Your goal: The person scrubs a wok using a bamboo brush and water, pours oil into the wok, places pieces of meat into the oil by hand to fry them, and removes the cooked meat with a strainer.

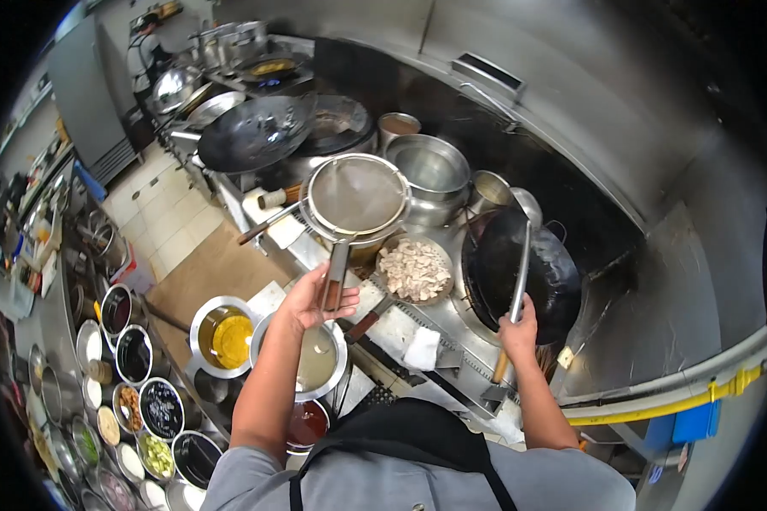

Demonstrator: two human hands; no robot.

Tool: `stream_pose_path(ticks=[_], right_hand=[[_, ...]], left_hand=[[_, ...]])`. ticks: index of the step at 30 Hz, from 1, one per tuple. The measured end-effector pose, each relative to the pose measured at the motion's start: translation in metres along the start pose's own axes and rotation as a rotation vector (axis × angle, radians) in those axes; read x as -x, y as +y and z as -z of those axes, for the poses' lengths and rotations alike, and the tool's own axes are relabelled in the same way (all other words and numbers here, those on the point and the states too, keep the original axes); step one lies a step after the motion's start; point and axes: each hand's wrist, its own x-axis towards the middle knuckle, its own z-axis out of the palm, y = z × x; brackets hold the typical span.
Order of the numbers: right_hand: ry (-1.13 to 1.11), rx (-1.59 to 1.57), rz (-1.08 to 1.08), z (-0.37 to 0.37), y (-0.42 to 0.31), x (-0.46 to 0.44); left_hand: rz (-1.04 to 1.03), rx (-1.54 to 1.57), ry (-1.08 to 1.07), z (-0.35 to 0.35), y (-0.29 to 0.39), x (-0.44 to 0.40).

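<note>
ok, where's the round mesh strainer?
In the head view, the round mesh strainer is just above and left of centre, beyond the left hand and up-left of the pale chopped pieces.

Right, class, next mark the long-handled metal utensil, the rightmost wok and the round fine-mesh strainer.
Long-handled metal utensil [523, 266]: head view, on its metal shaft.
Rightmost wok [554, 277]: head view, on its dark inside.
Round fine-mesh strainer [357, 194]: head view, middle of its mesh.
</note>
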Motion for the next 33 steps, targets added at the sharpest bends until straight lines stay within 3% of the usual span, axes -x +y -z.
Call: stream_pose_path(ticks=[2,3,7,9,10,12,14,16,18,20,23,25,26,28,31,33], right_hand=[[-0.15,-0.405,-0.128,-0.028,-0.043,0.016],[-0.188,-0.406,-0.125,-0.045,-0.046,0.016],[-0.225,-0.05,0.1,-0.139,-0.01,0.007],[-0.313,0.039,0.037,-0.165,-0.04,0.028],[-0.268,0.095,0.034,-0.18,-0.044,0.038],[-0.268,0.067,0.074,-0.213,-0.023,0.045],[-0.271,0.127,0.054,-0.242,0.001,0.045],[-0.221,-0.015,0.17,-0.273,0.04,0.043],[-0.304,-0.003,0.135,-0.278,0.049,0.042],[-0.522,-0.003,0.072,-0.267,0.058,0.041],[-0.731,0.085,0.191,-0.195,0.006,0.086],[-0.62,0.111,0.618,-0.164,0.008,0.106],[-0.628,0.105,0.625,-0.153,-0.002,0.113],[-1.042,-0.084,0.346,-0.133,-0.016,0.122],[-1.233,-0.203,0.304,-0.138,-0.017,0.132],[-1.369,-0.29,0.305,-0.142,-0.03,0.143]], left_hand=[[-0.1,0.118,0.031,0.016,-0.012,0.016],[-0.209,0.132,0.261,0.009,-0.022,0.032],[-0.422,0.133,0.414,0.032,-0.071,0.099],[-0.56,-0.364,0.69,0.028,-0.102,0.141],[-0.734,-0.528,0.855,0.046,-0.134,0.147],[-0.631,-0.748,1.102,0.051,-0.171,0.18],[-0.566,-0.748,1.078,0.051,-0.211,0.204],[-0.383,-0.778,1.045,0.061,-0.259,0.221],[-0.267,-0.823,1.157,0.038,-0.283,0.239],[-0.322,-0.567,1.203,0.047,-0.323,0.248],[-0.516,-0.427,1.604,0.067,-0.368,0.267],[-0.613,-0.435,2.01,0.059,-0.363,0.288],[-0.568,-0.469,2.114,0.059,-0.356,0.301],[-0.56,-0.758,2.185,0.081,-0.358,0.324],[-0.479,-0.651,2.17,0.126,-0.35,0.33],[-0.21,-0.422,1.968,0.159,-0.346,0.329]])
